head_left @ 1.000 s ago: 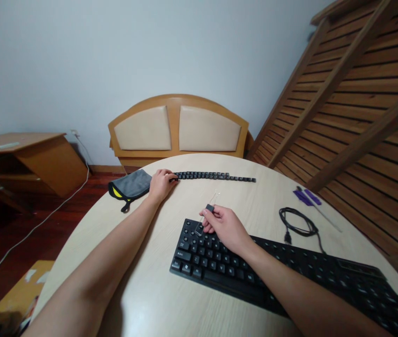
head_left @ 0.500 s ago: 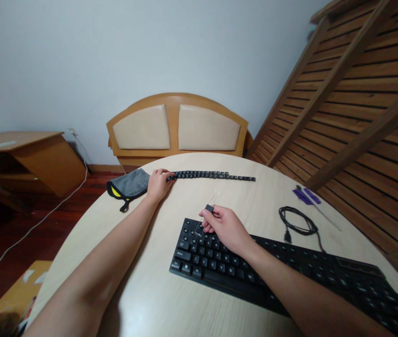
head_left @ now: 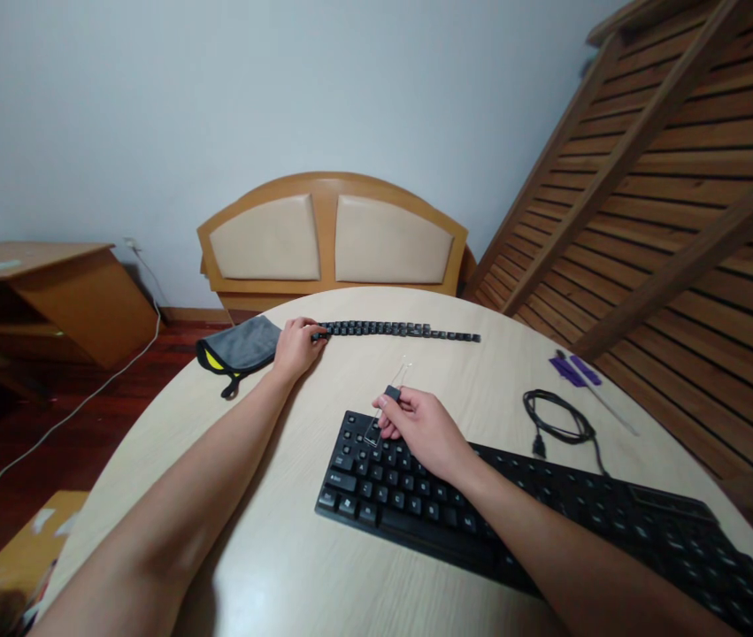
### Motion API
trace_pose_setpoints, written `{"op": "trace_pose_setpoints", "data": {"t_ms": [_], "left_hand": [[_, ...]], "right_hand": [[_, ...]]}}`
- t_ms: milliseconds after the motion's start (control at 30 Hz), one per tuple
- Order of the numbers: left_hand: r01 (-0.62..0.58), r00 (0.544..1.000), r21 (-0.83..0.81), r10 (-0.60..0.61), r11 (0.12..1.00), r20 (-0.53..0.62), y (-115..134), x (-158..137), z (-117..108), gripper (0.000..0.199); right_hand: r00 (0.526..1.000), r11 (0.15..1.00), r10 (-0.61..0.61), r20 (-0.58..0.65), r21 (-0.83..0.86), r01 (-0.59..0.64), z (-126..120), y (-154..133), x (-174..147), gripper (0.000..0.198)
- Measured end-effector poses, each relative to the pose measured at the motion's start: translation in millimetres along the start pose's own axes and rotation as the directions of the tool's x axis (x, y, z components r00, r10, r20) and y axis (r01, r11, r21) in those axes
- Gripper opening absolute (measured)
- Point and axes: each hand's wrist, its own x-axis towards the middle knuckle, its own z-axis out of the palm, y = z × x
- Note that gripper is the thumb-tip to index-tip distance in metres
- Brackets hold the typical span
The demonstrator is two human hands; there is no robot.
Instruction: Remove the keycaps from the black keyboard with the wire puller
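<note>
While the right hand [head_left: 424,428] pinches a wire keycap puller [head_left: 392,393] above the black keyboard [head_left: 416,524], the left hand [head_left: 298,347] is at the near end of a line of loose keycaps [head_left: 382,328].
The right forearm hides the keyboard's middle, and the frame cuts off its lower right corner; whether the puller's lower wire loop touches a key cannot be made out. The loose keycaps lie toward the counter's [head_left: 296,566] far edge, their left end partly covered by the left fingers, so whether those fingers are clamped on a cap cannot be told. The left arm stretches forward from the lower left, palm down, just beside a grey cloth item [head_left: 243,345]; the right arm angles in from the lower right, thumb and fingers closed together on the puller's dark grip.
</note>
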Motion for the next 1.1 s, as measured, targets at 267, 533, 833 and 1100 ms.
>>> {"op": "trace_pose_setpoints", "data": {"t_ms": [267, 533, 833, 1100], "left_hand": [[-0.006, 1.0, -0.017, 0.006, 1.0, 0.005, 0.2, 0.7, 0.7, 0.022], [0.014, 1.0, -0.04, -0.014, 0.999, 0.002, 2.1, 0.9, -1.4, 0.02], [0.009, 1.0, -0.134, -0.007, 0.991, 0.014, 6.6, -2.7, -7.4, 0.023], [-0.122, 0.939, -0.415, 0.24, 0.902, 0.246, 49.5, -5.2, -50.0, 0.026]], "right_hand": [[1.0, 1.0, 0.006, 0.003, -0.008, -0.006, -0.3, -0.2, -0.3, 0.023], [1.0, 1.0, -0.001, 0.005, -0.001, 0.001, 0.1, 1.5, 0.1, 0.025], [0.999, 1.0, -0.027, 0.016, -0.009, 0.028, -0.6, 2.1, -0.3, 0.029], [0.993, 0.993, -0.11, 0.035, -0.043, 0.111, -3.4, -0.3, -4.5, 0.028]]}}
